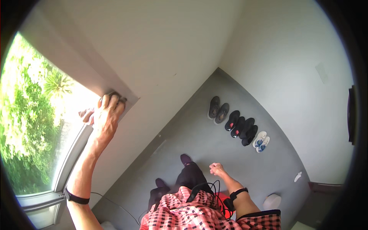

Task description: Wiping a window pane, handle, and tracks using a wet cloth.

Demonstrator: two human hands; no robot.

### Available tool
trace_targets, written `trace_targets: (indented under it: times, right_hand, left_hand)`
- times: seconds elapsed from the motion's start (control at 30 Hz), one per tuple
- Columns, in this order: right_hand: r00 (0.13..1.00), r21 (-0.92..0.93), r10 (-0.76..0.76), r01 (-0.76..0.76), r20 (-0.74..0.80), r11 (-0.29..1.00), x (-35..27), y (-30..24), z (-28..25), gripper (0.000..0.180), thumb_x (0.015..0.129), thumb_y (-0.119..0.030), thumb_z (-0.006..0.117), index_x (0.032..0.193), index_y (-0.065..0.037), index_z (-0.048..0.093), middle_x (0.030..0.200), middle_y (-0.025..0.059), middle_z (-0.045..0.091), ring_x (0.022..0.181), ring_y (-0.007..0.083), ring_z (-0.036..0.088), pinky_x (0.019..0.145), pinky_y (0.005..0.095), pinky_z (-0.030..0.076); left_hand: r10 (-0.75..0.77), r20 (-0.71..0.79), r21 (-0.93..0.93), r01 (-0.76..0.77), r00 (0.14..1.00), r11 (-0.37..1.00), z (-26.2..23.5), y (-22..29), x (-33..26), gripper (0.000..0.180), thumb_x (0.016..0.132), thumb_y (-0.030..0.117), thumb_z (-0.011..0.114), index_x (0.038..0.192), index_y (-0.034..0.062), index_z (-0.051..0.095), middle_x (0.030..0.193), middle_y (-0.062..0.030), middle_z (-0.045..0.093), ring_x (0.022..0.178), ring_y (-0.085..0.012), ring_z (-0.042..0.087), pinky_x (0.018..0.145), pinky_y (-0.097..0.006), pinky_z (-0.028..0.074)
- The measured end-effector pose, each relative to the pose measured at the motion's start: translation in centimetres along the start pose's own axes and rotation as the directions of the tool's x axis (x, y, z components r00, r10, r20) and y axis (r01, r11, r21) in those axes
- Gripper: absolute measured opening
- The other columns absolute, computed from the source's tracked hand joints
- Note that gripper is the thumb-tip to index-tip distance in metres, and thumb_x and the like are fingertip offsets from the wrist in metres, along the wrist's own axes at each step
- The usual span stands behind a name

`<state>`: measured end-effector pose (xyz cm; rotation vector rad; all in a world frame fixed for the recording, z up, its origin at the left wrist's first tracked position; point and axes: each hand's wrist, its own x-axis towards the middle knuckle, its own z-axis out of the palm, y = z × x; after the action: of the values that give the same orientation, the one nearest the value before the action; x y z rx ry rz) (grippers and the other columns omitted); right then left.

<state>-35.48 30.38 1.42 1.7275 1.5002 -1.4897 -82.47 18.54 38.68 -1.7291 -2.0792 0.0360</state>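
Observation:
My left hand (107, 113) is raised to the corner of the window recess, its fingers curled over a crumpled greyish cloth (85, 115). Part of the cloth sticks out beside the thumb, against the bright window; a dark patch shows under the fingertips, too small to make out. The hand presses at the ledge where the window frame (78, 145) meets the white wall (161, 42). Low in front of my body, away from the wall, hangs my right hand (217, 168). Its fingers are curled in, and nothing shows in them.
Several dark shoes (232, 120) and a pair of white-and-blue flip-flops (261, 142) line the grey floor (180, 130) along the right wall. A red object (224, 203) and black cables (218, 188) are at my right side. A rounded white object (272, 202) stands further right.

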Motion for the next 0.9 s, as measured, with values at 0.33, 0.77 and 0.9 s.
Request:
trace_targets:
  times: [0.33, 0.77, 0.9]
  right_hand:
    - [0.995, -0.105, 0.083, -0.077, 0.053, 0.992, 0.1, -0.8, 2.4, 0.027, 0.095, -0.03, 0.049, 0.111, -0.013, 0.062, 0.095, 0.005, 0.07, 0.079, 0.0141, 0.067, 0.064, 0.0296, 0.053]
    - [0.997, -0.293, -0.006, 0.029, 0.078, 0.956, -1.2, -1.7, 5.9, 0.03, 0.092, -0.028, 0.051, 0.113, -0.01, 0.064, 0.091, 0.0076, 0.07, 0.078, 0.0168, 0.067, 0.063, 0.0324, 0.055]
    - [0.996, -0.308, -0.027, 0.053, 0.088, 0.95, -0.3, -1.2, 5.2, 0.028, 0.091, -0.029, 0.052, 0.106, -0.009, 0.067, 0.08, 0.0057, 0.068, 0.067, 0.0155, 0.063, 0.061, 0.032, 0.054]
  left_hand:
    - [-0.084, 0.22, -0.011, 0.088, 0.972, 0.996, 1.6, -3.0, -7.9, 0.026, 0.074, 0.005, 0.058, 0.101, 0.0061, 0.06, 0.115, -0.0109, 0.052, 0.116, -0.0292, 0.046, 0.09, -0.046, 0.039]
    - [-0.552, 0.179, 0.241, 0.508, 0.814, 0.827, -4.6, -8.7, -34.3, 0.023, 0.08, 0.009, 0.059, 0.101, 0.0042, 0.062, 0.111, -0.0125, 0.056, 0.108, -0.0333, 0.049, 0.086, -0.044, 0.039]
    - [-0.625, 0.059, 0.085, 0.62, 0.778, 0.78, -3.9, -7.3, -31.4, 0.02, 0.079, 0.008, 0.059, 0.098, 0.0035, 0.063, 0.104, -0.0131, 0.059, 0.102, -0.0336, 0.053, 0.083, -0.043, 0.041]
